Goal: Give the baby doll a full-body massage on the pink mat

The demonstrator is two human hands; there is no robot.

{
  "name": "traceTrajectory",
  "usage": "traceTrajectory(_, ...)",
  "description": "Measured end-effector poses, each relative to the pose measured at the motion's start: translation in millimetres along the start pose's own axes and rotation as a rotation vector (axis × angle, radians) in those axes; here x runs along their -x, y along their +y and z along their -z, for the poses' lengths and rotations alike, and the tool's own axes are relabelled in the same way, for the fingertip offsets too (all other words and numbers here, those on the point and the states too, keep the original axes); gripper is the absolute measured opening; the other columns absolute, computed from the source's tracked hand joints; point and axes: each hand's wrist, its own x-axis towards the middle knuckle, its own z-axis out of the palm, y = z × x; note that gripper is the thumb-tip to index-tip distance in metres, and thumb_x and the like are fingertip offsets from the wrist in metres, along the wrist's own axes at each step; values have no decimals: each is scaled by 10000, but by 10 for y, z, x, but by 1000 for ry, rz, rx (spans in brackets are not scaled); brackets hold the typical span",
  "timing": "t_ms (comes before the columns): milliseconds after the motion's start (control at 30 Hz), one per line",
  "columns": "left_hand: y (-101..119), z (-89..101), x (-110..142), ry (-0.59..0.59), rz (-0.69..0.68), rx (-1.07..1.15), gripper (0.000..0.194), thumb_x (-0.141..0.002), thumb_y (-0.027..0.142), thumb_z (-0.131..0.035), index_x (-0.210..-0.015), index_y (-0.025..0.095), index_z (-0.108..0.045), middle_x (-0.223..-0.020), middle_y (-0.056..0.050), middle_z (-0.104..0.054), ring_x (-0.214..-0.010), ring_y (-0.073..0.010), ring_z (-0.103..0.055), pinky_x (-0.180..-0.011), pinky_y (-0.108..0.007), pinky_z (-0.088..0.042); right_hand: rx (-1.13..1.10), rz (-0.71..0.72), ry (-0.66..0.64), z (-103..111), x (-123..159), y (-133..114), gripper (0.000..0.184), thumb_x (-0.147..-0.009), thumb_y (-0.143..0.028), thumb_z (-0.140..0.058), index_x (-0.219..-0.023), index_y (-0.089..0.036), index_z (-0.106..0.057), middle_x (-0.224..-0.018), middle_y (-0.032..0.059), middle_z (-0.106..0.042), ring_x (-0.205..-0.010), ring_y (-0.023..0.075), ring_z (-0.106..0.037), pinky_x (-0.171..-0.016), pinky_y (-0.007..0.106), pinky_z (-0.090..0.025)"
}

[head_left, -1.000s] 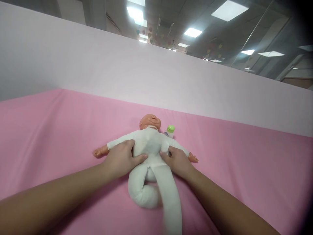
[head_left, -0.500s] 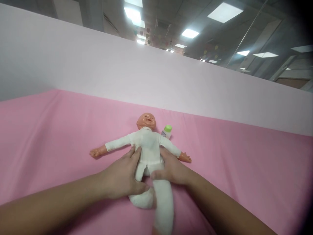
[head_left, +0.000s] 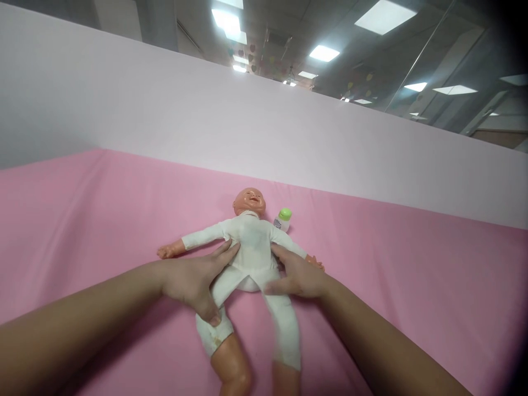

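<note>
A baby doll [head_left: 253, 239] lies face up with its head away from me. It has a white cloth body and plastic head, hands and lower legs; its arms stretch sideways and its legs are apart. My left hand [head_left: 196, 283] holds it at the left, fingers against the side of the torso and thumb across the thigh. On the other side my right hand [head_left: 303, 275] grips the hip, its thumb over the top of the leg. Fingertips of both hands are partly hidden by the doll. Beside the doll's shoulder stands a small bottle with a green cap [head_left: 284, 219].
A pink sheet [head_left: 391, 258] with soft folds covers the surface under the doll. Along its far side runs a white padded wall [head_left: 264, 132]. Above that, a glass pane shows ceiling lights [head_left: 385, 16].
The doll's legs have spread apart, and the left leg in view has swung outward, showing its plastic lower part. My left hand has shifted slightly left with it; my right hand stays at the hip.
</note>
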Motion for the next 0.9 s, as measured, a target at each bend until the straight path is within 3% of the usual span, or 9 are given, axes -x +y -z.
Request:
traceTrajectory(100,-89,54,-26,-11,-47,66,1487,-616,630,-868,-1625,239,152,-1694,-115,155,-1565,-419,30,-1252,-556,-203,82,-5,76,-61,-20,25,836,-747,-494,-864,-1469,-255,-515,-1423,97,-611,-1273,340,-595,-1051,495,-508)
traceTrajectory(267,-221,202,-61,-24,-200,364,1089,-813,585,-749,-1664,309,-128,-1739,-30,-7,-1587,-364,-59,-1267,-508,-197,361,-66,370,-214,-41,89,459,-918,-561,-661,-1254,-250,-629,-1208,92,-686,-1111,311,-640,-934,483,-521)
traceTrajectory(333,-251,233,-66,-20,-250,400,1070,-805,559,-772,-1659,331,-169,-1744,-17,-70,-1590,-345,-110,-1270,-483,-209,473,-74,481,-263,-43,102,423,-936,-564,-626,-1200,-234,-627,-1174,105,-667,-1108,315,-621,-924,488,-510)
traceTrajectory(400,-241,205,-69,14,-204,327,1089,-806,566,-778,-1663,337,-146,-1748,-24,-55,-1595,-334,-95,-1277,-482,-186,537,-60,543,-300,-45,107,409,-924,-540,-645,-1179,-222,-603,-1176,112,-639,-1099,310,-606,-913,482,-508)
traceTrajectory(533,-87,-34,-106,127,-46,96,1137,-844,671,-685,-1672,302,1,-1735,-87,84,-1584,-384,61,-1264,-581,-134,539,-8,541,-376,-62,110,313,-952,-460,-616,-1144,-218,-563,-1135,93,-620,-1043,278,-606,-890,454,-519)
traceTrajectory(667,90,-282,-162,226,41,7,1218,-827,740,-638,-1657,257,110,-1706,-165,152,-1556,-466,74,-1218,-649,-204,524,48,559,-463,-96,122,323,-962,-428,-599,-1193,-211,-535,-1180,117,-596,-1105,297,-584,-956,478,-505)
traceTrajectory(800,127,-249,-103,218,47,-19,1326,-744,691,-740,-1650,251,122,-1713,-174,112,-1560,-444,56,-1216,-596,-262,505,56,544,-498,-104,112,306,-957,-405,-597,-1196,-223,-538,-1184,125,-594,-1106,304,-578,-952,482,-497)
traceTrajectory(900,106,-123,43,118,-4,-37,1411,-642,670,-818,-1655,264,77,-1729,-152,21,-1571,-434,-11,-1217,-554,-289,485,53,515,-495,-76,71,307,-922,-409,-638,-1156,-231,-551,-1147,101,-614,-1056,289,-587,-901,458,-492)
